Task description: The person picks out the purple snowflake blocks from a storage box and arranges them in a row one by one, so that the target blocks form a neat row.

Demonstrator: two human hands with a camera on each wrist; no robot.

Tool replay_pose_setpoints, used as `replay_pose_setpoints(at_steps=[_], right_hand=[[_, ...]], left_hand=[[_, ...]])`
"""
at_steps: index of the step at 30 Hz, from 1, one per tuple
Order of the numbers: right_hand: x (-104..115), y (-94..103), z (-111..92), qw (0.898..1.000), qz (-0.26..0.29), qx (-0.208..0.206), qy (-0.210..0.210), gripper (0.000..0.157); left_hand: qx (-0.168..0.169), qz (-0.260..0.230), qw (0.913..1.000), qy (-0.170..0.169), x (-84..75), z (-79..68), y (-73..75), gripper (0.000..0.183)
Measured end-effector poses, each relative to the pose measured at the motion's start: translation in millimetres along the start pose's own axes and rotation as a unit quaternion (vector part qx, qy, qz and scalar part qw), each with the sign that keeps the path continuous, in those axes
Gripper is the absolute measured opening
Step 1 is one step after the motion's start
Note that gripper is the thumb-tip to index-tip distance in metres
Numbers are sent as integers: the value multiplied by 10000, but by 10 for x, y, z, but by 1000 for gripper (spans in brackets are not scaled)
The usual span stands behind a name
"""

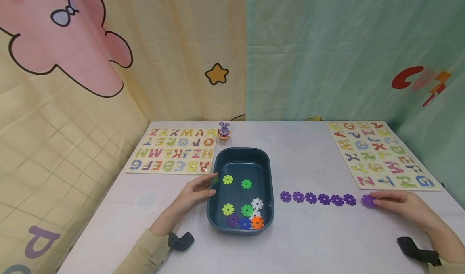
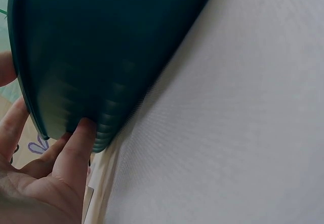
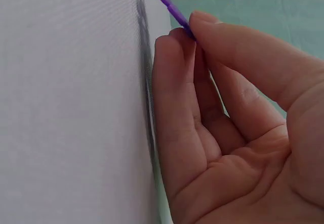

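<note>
My right hand (image 1: 394,201) pinches a purple snowflake disc (image 1: 367,201) between thumb and fingertips, tilted up at the table in the right wrist view (image 3: 174,13). Left of it, several purple snowflake discs (image 1: 324,199) lie in a row. My left hand (image 1: 196,191) rests its fingers against the left side of a dark teal basin (image 1: 240,230). In the left wrist view, its fingers (image 2: 76,155) touch the basin's outer wall and rim. Inside the basin lie yellow-green, green, white, blue, purple discs and an orange disc (image 1: 257,222), mostly at the near end.
An alphabet puzzle board (image 1: 172,151) lies at the back left and another alphabet board (image 1: 385,155) at the back right. A small purple rabbit figure (image 1: 224,132) stands behind the basin. Printed curtains (image 1: 319,56) hang along the table's back and sides.
</note>
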State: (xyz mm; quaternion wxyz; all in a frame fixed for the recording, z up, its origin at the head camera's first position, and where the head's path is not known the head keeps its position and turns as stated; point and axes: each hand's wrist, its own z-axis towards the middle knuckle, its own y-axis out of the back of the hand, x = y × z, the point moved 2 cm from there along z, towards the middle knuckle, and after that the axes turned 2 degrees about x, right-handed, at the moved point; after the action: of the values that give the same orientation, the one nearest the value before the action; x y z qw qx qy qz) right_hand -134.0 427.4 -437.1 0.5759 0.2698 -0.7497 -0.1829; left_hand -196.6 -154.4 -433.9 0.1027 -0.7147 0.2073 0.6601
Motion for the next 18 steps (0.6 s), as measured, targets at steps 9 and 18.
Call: replay_pose_setpoints(at_steps=[9,18], right_hand=[[-25,-11,-2,9999,-119,18,-31,45],[35,-61,3,9981,-581,-100,156,52]], left_hand=[[27,-9,10000,-38,1,7,2,56],[63,-17,9999,-80,2,4,4,57]])
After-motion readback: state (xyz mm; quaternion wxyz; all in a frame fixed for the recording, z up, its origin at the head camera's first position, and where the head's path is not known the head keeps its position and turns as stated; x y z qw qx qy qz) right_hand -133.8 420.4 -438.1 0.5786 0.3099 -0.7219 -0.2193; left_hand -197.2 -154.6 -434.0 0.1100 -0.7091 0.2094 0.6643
